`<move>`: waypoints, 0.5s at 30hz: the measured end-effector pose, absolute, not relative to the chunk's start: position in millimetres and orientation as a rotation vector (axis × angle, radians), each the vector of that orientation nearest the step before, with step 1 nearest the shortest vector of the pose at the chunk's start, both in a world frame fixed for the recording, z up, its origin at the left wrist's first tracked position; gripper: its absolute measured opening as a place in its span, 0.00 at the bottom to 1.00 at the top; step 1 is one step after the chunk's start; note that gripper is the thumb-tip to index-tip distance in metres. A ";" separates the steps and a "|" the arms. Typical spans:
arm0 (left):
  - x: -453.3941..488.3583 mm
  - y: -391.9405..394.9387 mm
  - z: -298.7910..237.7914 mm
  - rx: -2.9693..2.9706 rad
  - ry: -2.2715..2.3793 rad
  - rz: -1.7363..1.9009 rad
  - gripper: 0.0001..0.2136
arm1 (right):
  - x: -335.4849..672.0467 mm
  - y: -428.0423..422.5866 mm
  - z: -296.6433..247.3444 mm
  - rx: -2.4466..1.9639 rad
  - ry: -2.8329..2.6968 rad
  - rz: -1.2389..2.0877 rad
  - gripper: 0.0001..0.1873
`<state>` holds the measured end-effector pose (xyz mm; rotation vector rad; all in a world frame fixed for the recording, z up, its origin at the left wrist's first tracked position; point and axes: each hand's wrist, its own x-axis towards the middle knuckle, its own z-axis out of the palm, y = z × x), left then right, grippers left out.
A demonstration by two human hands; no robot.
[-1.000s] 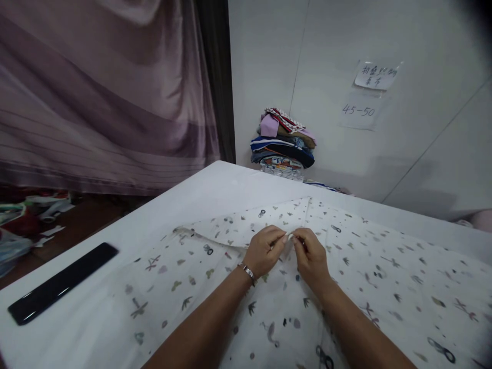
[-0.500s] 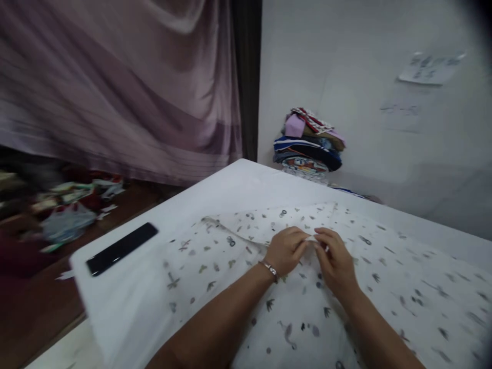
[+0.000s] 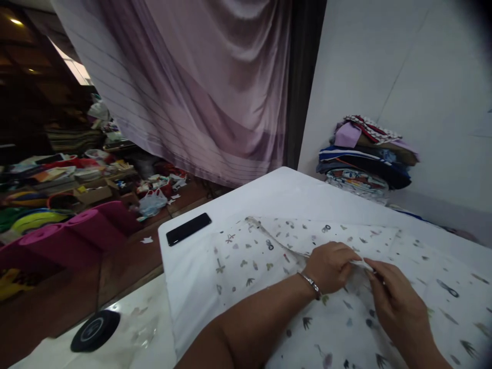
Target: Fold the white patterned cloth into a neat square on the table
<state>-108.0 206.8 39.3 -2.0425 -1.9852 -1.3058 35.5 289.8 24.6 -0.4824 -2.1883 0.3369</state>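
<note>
While both hands meet at one spot on the cloth, the layout reads left to right as follows; a flat black round disc (image 3: 95,330) lies at the near left corner, well apart from the work; a slim black rectangular phone (image 3: 188,229) lies on the white cloth-covered table (image 3: 292,192), just beside the left border of the white fabric printed with small dark motifs (image 3: 246,264); the fabric is spread flat over the near right part of the table, under and around both forearms.

A folded-over flap (image 3: 326,233) lies on top of the fabric; its long edge starts at a far-left corner and runs diagonally down and right, ending at the hands.

The left hand (image 3: 331,266), with a thin silver bracelet (image 3: 312,285) at the wrist, is closed in a pinch on the flap's edge; the right hand (image 3: 397,305) brings its fingertips (image 3: 372,272) to that same edge from the right, apparently pinching too, though blur softens the detail; the two hands are together, nearly touching.

So the free run of the edge lies to the left and away from the hands; the left hand is the nearer to it.

Beyond, a stack of folded multicoloured clothes (image 3: 365,159) sits against the white wall.
</note>
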 end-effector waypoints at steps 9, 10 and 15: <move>-114.5 209.0 36.2 -1.994 -2.076 -1.264 0.09 | 38.8 280.8 26.5 -0.677 -2.154 0.512 0.18; -116.1 209.3 35.4 -1.965 -2.090 -1.277 0.09 | 39.1 279.0 27.5 -0.710 -2.145 0.579 0.18; -128.1 210.8 31.0 -1.881 -2.128 -1.293 0.08 | 36.8 271.6 35.5 -0.771 -1.925 0.759 0.16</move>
